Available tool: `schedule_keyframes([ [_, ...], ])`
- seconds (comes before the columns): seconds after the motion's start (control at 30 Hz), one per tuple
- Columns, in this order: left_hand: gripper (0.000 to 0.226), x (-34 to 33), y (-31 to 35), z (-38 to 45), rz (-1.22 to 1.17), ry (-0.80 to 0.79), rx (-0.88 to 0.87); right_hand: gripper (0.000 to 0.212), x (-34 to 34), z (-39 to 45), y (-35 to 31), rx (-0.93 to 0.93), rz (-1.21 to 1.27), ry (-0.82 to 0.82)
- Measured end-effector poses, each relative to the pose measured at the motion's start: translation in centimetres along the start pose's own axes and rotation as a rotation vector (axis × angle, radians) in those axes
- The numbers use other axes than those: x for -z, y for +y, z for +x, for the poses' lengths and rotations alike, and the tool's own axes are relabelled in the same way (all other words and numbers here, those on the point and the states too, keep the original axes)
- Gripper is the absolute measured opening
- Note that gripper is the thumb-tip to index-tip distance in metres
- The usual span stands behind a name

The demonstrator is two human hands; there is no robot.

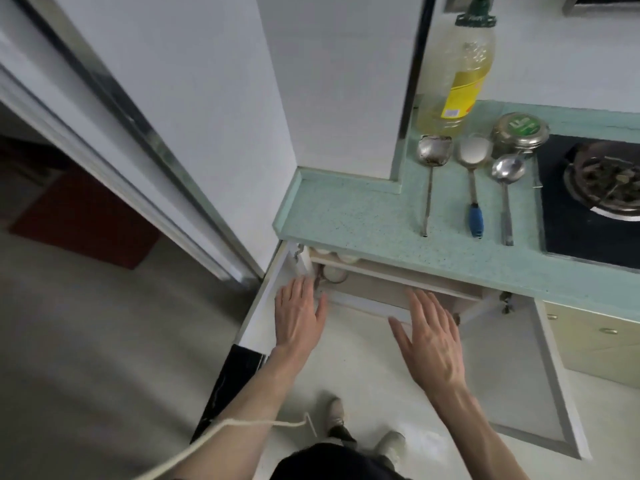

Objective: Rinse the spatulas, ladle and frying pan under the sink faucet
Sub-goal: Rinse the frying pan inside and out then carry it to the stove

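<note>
A pale green bench (363, 216) runs along a white wall, with a gas hob (588, 202) at its right end and an open cupboard (398, 289) below. Three steel utensils lie side by side on the bench, bowls far, handles toward you: a spatula (431, 174) on the left, a blue-handled spatula (472, 181) in the middle, a ladle (506, 188) on the right, just left of the hob. No frying pan or sink shows here.

Your left hand (299, 317) and right hand (429, 337) both hover low at the cupboard mouth, each grip spread flat and holding nothing, well apart from the utensils.

These tools look light and stiff, so one hand will lift each. Bare steel shafts are thin and will probably turn slippery once wet; take them near the handle end with fingers wrapped round. The blue sleeve (475, 220) should be the surest hold. The ladle is likely bowl-heavy, so hold it firmly.

An oil bottle (457, 77) and a lidded tin (519, 131) stand close behind the bowls; lift toward yourself.
</note>
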State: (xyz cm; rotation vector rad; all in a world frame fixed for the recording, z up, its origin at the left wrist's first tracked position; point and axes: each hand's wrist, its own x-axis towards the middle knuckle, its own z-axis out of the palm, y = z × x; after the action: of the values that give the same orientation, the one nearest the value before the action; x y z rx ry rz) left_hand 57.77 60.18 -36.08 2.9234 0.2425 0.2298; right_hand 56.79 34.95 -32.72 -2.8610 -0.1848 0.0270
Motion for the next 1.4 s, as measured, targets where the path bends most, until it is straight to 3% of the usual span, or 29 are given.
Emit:
schedule_keyframes([
  [0.2, 0.027, -3.8, -8.1, -0.4, 0.12, -0.13, 0.213, 0.06, -2.2, -1.6, 0.6, 0.027, -0.019, -0.069],
  [0.37, 0.069, -7.7, -12.2, 0.0, 0.183, -0.456, 0.481, 0.063, -3.2, -2.6, 0.6, -0.018, -0.029, -0.11],
  [0.47, 0.082, -9.1, -13.1, -0.2, 0.172, -0.579, 0.565, 0.061, -3.6, -2.7, 0.8, -0.045, -0.045, -0.145],
  [0.77, 0.054, -8.9, -10.8, -0.6, 0.176, -0.523, 0.512, 0.065, -4.5, -1.4, 1.2, -0.16, -0.036, -0.207],
  [0.93, 0.043, -9.2, -4.9, -1.2, -0.07, -0.518, 0.522, 0.061, -4.7, -1.2, 4.3, -0.237, -0.017, -0.182],
  [1.1, 0.031, -11.1, 2.6, 0.8, -0.431, -0.459, 0.736, 0.06, -3.8, -1.2, 8.7, -0.323, -0.039, -0.175],
  [1.23, 0.015, -16.3, 6.2, 3.7, -0.782, -0.421, 0.953, 0.061, -2.5, -1.3, 14.1, -0.447, -0.055, -0.184],
  [1.4, 0.016, -16.2, 9.7, 8.0, -1.087, -0.402, 1.12, 0.066, -1.9, -0.9, 20.5, -0.595, -0.067, -0.222],
])
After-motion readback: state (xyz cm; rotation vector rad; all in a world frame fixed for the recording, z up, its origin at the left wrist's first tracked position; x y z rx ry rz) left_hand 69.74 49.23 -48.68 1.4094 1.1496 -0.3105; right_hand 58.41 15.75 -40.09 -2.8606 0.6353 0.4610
